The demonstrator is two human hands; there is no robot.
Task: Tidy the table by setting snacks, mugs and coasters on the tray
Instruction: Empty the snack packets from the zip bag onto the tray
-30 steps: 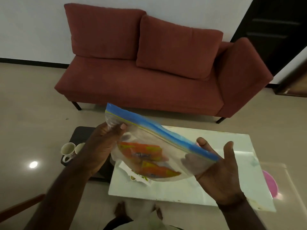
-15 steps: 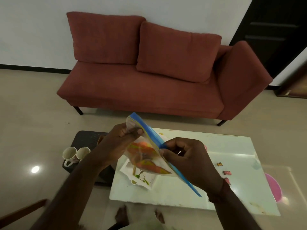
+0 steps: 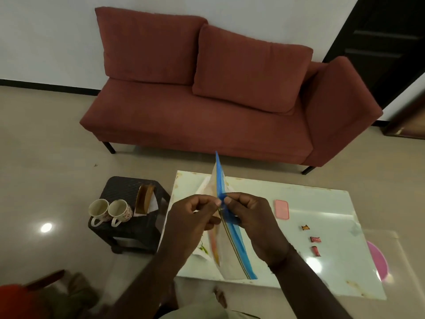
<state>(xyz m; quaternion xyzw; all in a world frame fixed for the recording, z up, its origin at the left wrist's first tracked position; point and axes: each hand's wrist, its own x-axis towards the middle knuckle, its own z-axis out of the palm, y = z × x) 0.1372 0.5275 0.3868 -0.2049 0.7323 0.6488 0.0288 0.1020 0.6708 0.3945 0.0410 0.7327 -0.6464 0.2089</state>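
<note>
Far left on the floor, a bright light reflection (image 3: 46, 227). Next, a dark woven stool (image 3: 128, 233) beside the table's left edge. On its top: two white patterned mugs (image 3: 99, 211) (image 3: 120, 211) side by side at the front-left, touching or nearly so, handles toward the camera; right of them a brown wooden holder (image 3: 144, 199), tilted, with a white paper piece (image 3: 153, 204) against it. Behind everything, a red sofa (image 3: 207, 116) with two back cushions against the white wall.

White glossy table (image 3: 322, 256) fills centre-right. Left hand (image 3: 195, 217) and right hand (image 3: 250, 215) are raised above the table, thumbs and forefingers pinching the blue zip strip of a clear zip bag (image 3: 226, 245) from either side, fingertips almost meeting at the seal; other fingers curled in. Bag is seen edge-on, running from above the hands down toward the camera, with orange snack packets blurred inside. Under the bag, a white paper with green print (image 3: 202, 249) lies on the table, mostly hidden.

Right of the hands on the table: a pink rectangular coaster (image 3: 281, 209) lying flat, then three small wrapped candies (image 3: 305, 227) (image 3: 314, 239) (image 3: 316, 250) in a loose line, apart from each other. Past the table's right edge, a pink round object (image 3: 377, 261), partly hidden. Dark doorway (image 3: 386, 42) top right.
</note>
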